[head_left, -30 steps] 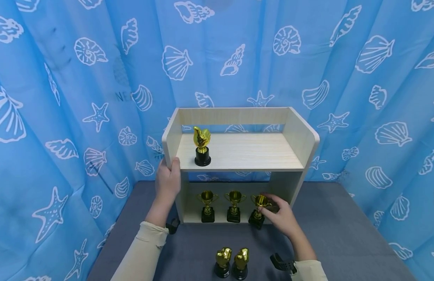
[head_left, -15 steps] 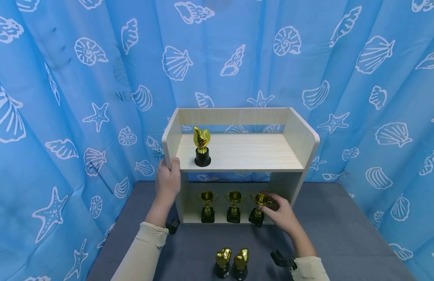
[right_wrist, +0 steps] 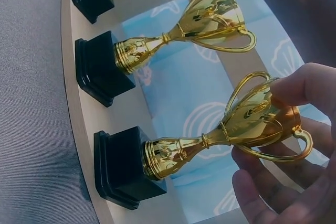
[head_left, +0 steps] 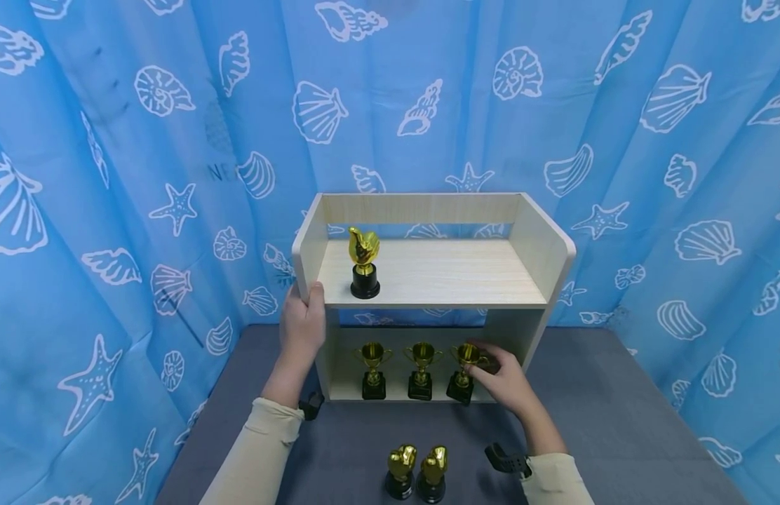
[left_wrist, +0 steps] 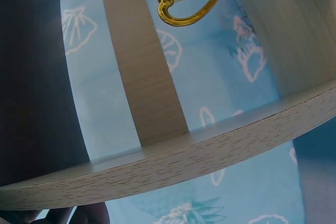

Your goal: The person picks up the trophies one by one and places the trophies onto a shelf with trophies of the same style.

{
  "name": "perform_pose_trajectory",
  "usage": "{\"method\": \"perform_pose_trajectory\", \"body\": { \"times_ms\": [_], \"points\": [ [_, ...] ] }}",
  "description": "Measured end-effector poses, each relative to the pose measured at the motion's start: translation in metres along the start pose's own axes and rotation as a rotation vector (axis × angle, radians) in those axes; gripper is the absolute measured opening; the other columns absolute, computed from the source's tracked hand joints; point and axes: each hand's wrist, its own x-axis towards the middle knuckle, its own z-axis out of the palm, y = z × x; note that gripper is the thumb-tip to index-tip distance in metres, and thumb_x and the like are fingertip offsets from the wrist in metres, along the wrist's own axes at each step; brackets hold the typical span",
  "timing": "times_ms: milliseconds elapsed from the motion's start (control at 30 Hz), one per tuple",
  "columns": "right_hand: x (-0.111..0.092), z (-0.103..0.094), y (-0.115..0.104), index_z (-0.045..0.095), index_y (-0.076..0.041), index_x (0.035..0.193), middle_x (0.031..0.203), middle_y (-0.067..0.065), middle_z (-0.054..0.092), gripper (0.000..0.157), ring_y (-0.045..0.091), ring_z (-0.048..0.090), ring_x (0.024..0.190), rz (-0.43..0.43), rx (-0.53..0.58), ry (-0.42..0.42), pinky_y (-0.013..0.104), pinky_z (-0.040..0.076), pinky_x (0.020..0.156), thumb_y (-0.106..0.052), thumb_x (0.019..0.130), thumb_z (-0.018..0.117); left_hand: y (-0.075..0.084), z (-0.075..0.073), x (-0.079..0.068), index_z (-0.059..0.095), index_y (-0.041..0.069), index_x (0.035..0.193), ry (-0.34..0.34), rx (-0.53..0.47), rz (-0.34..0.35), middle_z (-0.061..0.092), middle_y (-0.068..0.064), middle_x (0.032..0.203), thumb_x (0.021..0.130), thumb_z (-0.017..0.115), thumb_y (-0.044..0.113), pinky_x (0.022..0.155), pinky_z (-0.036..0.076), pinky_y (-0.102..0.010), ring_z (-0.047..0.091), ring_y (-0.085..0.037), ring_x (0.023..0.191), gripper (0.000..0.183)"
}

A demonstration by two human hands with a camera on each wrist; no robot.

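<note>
My right hand (head_left: 505, 380) grips the cup of a gold two-handled trophy (right_wrist: 181, 153) at the right end of the lower shelf. Its black square base overlaps the shelf's front edge, and the trophy leans slightly. In the right wrist view the thumb (right_wrist: 299, 85) presses on the cup while the fingers reach round behind it. Two matching trophies, the middle one (head_left: 421, 372) and the left one (head_left: 374, 372), stand upright beside it. My left hand (head_left: 303, 319) holds the left side panel of the pale wooden shelf (head_left: 434, 306), thumb on the near edge, other fingers hidden outside.
On the upper shelf, at the left, stands a gold trophy (head_left: 365, 263) on a round black base. Two gold trophies with round bases, the left one (head_left: 400, 471) and the right one (head_left: 432, 475), stand on the grey tabletop (head_left: 358, 442). A blue shell-patterned curtain (head_left: 390, 91) hangs behind.
The right-hand trophy has shifted slightly left and back onto the lower shelf and stands straighter, my right hand moving with it. My left hand has stayed on the side panel.
</note>
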Motion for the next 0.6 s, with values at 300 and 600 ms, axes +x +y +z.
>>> {"method": "perform_pose_trajectory", "body": {
  "times_ms": [300, 600],
  "points": [
    [0.0022, -0.0002, 0.0026, 0.058, -0.019, 0.135, 0.135, 0.013, 0.058, 0.046, 0.031, 0.063, 0.112, 0.004, -0.04, 0.029, 0.03, 0.055, 0.077, -0.026, 0.091, 0.069, 0.0, 0.0003, 0.0004, 0.046, 0.016, 0.141, -0.016, -0.011, -0.009, 0.057, -0.01, 0.136, 0.098, 0.038, 0.058, 0.098, 0.046, -0.057, 0.058, -0.03, 0.118, 0.06],
    [0.0025, 0.0001, 0.005, 0.056, -0.02, 0.136, 0.136, 0.011, 0.057, 0.046, 0.025, 0.067, 0.098, 0.013, -0.044, 0.049, 0.031, 0.054, 0.073, -0.027, 0.092, 0.068, -0.0013, 0.0004, 0.0006, 0.048, 0.014, 0.139, -0.005, -0.002, -0.015, 0.059, -0.011, 0.133, 0.098, 0.039, 0.057, 0.096, 0.046, -0.056, 0.06, -0.031, 0.115, 0.06]
  ]
}}
